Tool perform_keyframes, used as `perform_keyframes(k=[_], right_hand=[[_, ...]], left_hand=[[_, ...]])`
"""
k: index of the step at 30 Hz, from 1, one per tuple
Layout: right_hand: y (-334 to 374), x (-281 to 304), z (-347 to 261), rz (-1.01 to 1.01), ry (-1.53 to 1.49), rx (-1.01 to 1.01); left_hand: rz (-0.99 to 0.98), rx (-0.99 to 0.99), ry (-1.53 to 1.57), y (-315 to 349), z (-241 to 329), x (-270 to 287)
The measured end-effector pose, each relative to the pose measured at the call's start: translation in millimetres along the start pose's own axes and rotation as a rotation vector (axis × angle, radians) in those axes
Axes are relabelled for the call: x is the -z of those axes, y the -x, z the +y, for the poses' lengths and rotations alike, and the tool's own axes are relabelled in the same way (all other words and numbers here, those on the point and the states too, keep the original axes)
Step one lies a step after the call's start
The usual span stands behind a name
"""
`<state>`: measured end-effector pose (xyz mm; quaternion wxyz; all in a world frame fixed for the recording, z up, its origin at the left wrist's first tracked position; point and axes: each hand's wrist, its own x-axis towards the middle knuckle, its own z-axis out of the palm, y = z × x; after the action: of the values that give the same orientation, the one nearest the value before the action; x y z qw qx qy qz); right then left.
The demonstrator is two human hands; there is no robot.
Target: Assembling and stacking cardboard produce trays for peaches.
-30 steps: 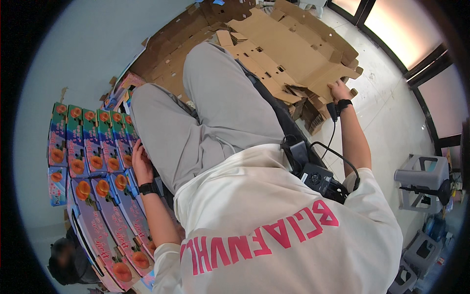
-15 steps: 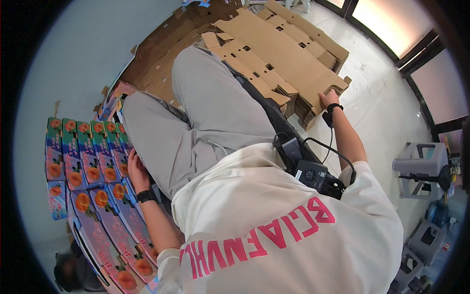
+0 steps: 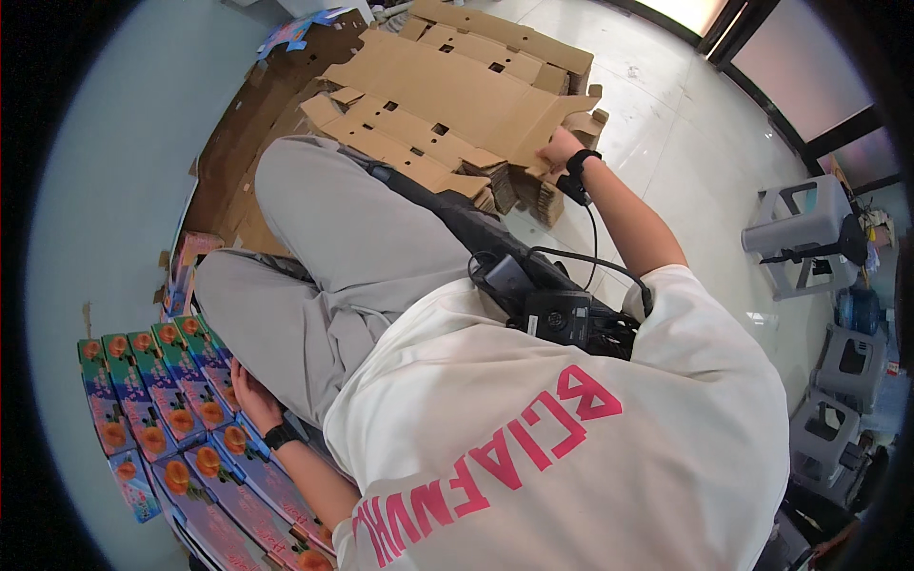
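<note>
My right hand (image 3: 562, 150), with a black wrist strap, is closed on the near right corner of a flattened brown cardboard box (image 3: 447, 81). This top sheet lies over a stack of similar flattened cartons (image 3: 495, 186), and its right end flap bends upward beside my fingers. On the other side, my left hand (image 3: 255, 395) rests beside my thigh, against a row of colourful fruit-printed boxes (image 3: 167, 381). Its fingers are stretched out, partly hidden by the grey trouser leg, and I see nothing held in them.
Brown cardboard (image 3: 257, 124) lines the area along the pale wall at the left. A black device (image 3: 557, 317) with cables sits at my right hip. Grey plastic stools (image 3: 804, 228) stand on the tiled floor (image 3: 685, 162) at the right.
The view has swung, so the cartons appear farther left and the printed boxes lower. My right hand stays on the sheet's corner, whose end flap now stands up more. My left hand stays beside the boxes.
</note>
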<state>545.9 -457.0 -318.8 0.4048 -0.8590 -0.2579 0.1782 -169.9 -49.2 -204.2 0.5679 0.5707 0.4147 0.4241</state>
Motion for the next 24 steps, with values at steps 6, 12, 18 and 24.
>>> perform_keyframes(k=[6,12,18,24], right_hand=[[-1.8,-14.8,33.1,-0.101,0.069,-0.218],[0.6,-17.1,50.6,-0.094,0.247,-0.222],[10.5,-5.9,62.8,0.065,0.508,-0.366],[8.6,5.8,61.8,-0.324,0.630,-0.121]], left_hand=[[0.024,0.042,0.055,-0.1,-1.5,2.8],[0.046,0.089,0.092,-3.2,-3.2,5.4],[0.031,0.072,0.059,-3.0,-1.9,5.4],[0.062,0.078,0.064,-8.1,-5.8,10.9]])
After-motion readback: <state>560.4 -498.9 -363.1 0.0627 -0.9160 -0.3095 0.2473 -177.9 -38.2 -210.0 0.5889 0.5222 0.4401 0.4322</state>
